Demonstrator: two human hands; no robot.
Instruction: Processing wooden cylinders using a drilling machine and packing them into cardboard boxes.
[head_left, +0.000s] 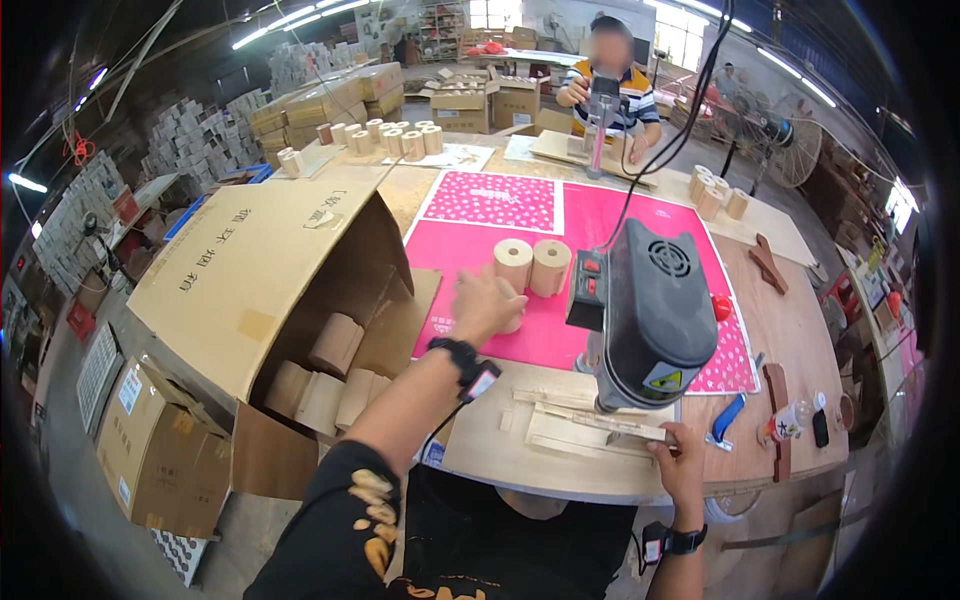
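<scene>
My left hand [484, 302] is closed around a pale wooden cylinder [514, 312] over the pink sheet [480, 345]; the fingers hide part of it. Just beyond stand two wooden cylinders, each with a round hole in its top: the left one [513, 262] and the right one [551, 268]. My right hand [681, 455] grips the end of a narrow wooden strip [632, 429] at the wooden jig [570, 425] on the board's near edge. Above that jig hangs the dark head of a bench drill [660, 305], which hides its far part.
An open cardboard box [270, 270] at left holds several wooden cylinders [337, 342]. Right of the drill lie a blue-handled tool [728, 418], a dark wooden piece [776, 420] and a plastic bottle [795, 418]. A co-worker [610, 95] works across the table. Black cables [690, 120] hang overhead.
</scene>
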